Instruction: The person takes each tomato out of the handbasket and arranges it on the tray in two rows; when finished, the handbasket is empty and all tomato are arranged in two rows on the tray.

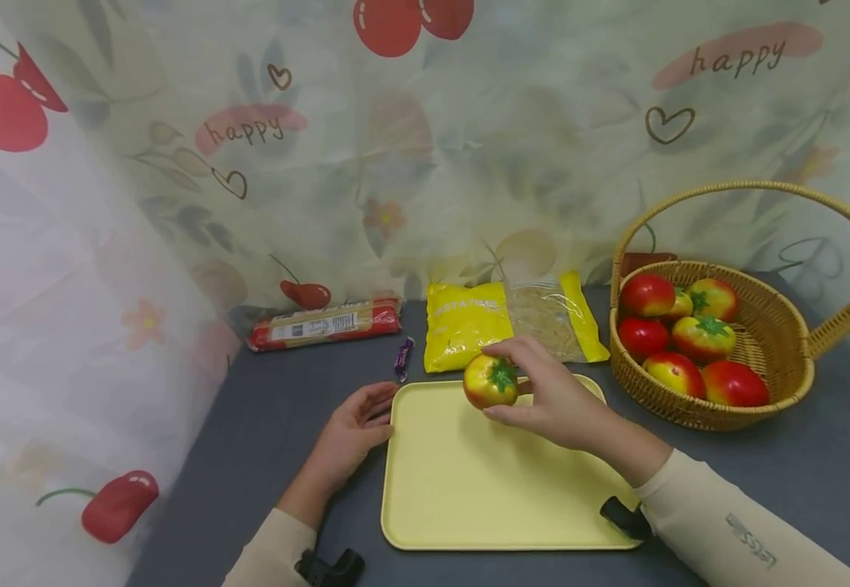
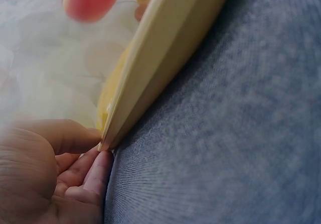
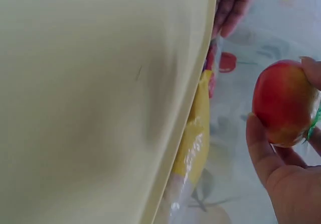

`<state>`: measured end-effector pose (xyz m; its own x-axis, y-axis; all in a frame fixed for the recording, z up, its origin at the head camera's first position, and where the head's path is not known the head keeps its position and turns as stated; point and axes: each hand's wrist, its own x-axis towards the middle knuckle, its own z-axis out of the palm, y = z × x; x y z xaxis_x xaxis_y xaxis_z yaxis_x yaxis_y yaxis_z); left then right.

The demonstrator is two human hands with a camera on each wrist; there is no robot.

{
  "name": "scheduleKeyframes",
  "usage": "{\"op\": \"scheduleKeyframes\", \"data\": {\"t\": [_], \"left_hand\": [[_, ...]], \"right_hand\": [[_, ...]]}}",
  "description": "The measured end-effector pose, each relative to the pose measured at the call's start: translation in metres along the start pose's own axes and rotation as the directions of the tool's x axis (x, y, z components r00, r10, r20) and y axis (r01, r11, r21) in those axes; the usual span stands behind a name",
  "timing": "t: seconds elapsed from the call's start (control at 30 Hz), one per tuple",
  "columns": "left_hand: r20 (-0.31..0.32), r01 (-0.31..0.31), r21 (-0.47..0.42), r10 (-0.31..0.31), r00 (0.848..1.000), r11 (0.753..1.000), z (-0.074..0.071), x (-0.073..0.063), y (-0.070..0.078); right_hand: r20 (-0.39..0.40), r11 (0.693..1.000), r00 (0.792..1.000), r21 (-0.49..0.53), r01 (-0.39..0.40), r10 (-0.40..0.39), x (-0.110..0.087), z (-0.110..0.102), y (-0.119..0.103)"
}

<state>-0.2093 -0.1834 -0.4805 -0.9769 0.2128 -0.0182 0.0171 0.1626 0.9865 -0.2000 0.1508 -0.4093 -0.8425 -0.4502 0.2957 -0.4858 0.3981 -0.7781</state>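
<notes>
My right hand holds a red-and-yellow fruit with a green leafy top, raised over the back part of a pale yellow tray. Thumb and fingers grip it from its sides in the right wrist view, where its red side shows. At the tray's left rim is my left hand. In the left wrist view its thumb and fingertips pinch the rim of the tray, which lies on a dark grey cloth.
On the right stands a wicker basket with a tall handle, holding several red-and-yellow fruits. Behind the tray lie a yellow pasta bag, a small purple wrapped candy and a red-ended noodle packet. A printed curtain closes the back.
</notes>
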Motion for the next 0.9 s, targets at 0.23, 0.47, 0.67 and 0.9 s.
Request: {"op": "scheduleKeyframes", "data": {"t": [0.23,0.47,0.67,0.9], "left_hand": [[0.004,-0.009,-0.009,0.009,1.0,1.0,0.0,0.0,-0.001],[0.001,-0.015,0.003,0.015,1.0,1.0,0.0,-0.001,0.0],[0.001,-0.014,-0.008,0.014,1.0,1.0,0.001,-0.001,0.002],[0.007,-0.009,-0.007,0.009,1.0,1.0,0.0,-0.003,0.002]], "right_hand": [[0.049,0.999,0.998,0.016,-0.035,0.034,0.018,0.022,-0.001],[0.076,0.998,0.995,-0.003,-0.07,0.07,0.035,0.043,-0.001],[0.098,0.996,0.991,-0.007,-0.087,0.088,0.049,0.06,-0.001],[0.092,0.988,0.984,-0.004,-0.151,0.151,0.059,0.075,-0.002]]}}
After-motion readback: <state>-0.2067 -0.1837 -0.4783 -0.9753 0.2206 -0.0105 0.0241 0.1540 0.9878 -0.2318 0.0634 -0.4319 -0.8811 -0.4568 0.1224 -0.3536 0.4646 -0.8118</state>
